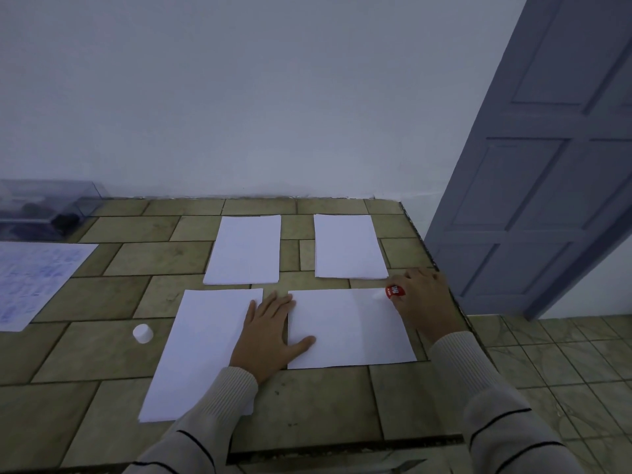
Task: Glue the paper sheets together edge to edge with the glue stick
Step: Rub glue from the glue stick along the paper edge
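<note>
Barely begun, it seems — right hand (422,295) grips the glue stick (393,291) on the sheet (349,330) by the bench's (102,354) right edge, left hand (268,331) flat, steadying it.

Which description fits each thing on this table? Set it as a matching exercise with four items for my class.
Things:
1 glue stick
2 white cap
3 left hand
4 printed sheet

Descriptions:
A cut off by the picture's left edge
B flat across two blank sheets
C gripped by the right hand
D small, on the table just left of a blank sheet

Pairs: 1-C, 2-D, 3-B, 4-A
</note>
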